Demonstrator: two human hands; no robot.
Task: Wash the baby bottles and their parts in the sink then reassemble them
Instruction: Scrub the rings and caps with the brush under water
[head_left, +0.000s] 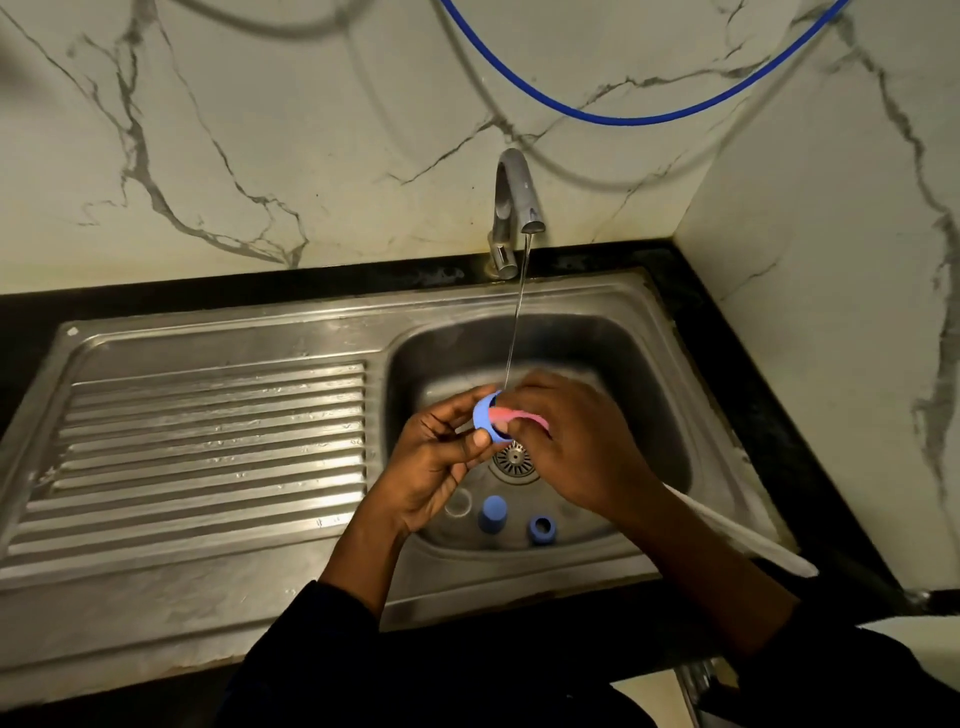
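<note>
Over the steel sink basin (654, 364), my left hand (441, 462) pinches a blue bottle ring (485, 418) under a thin stream of water. My right hand (576, 441) grips a pink brush or cloth (519, 415) whose end is pushed into the ring. On the basin floor lie a clear part (458, 504), a blue cap (492, 513) and a second blue ring (541, 529). A white brush handle (748, 535) runs from under my right wrist over the sink's right rim.
The tap (511, 208) at the back is running. The drain strainer (514, 460) lies below my hands. A ribbed steel draining board (208, 447) stretches to the left. A blue hose (623, 117) hangs on the marble wall, and black counter edges the sink.
</note>
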